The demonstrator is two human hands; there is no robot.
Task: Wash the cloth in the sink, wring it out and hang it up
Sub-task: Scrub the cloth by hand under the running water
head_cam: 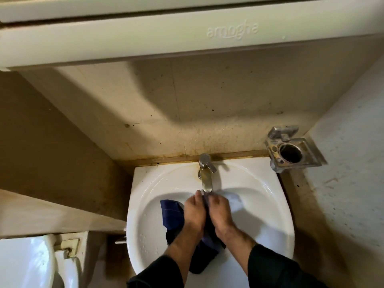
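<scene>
Right now the left hand point(194, 213) and right hand point(220, 212) both pinch the dark cloth point(172, 215) under the tap point(205, 177); its 6 o'clock tail overhangs the sink point(270, 204), so it may drip onto the floor.

- The cloth point(172, 215) lies in the sink point(259, 215), under the tap point(205, 173) at the sink's back rim.
- Left hand point(194, 213) and right hand point(220, 213) sit side by side on the cloth.
- A holder point(293, 150) is mounted right of the tap.
- A toilet point(31, 262) stands left of the sink.

Navy checked cloth point(171, 213), white sink point(259, 204).
</scene>
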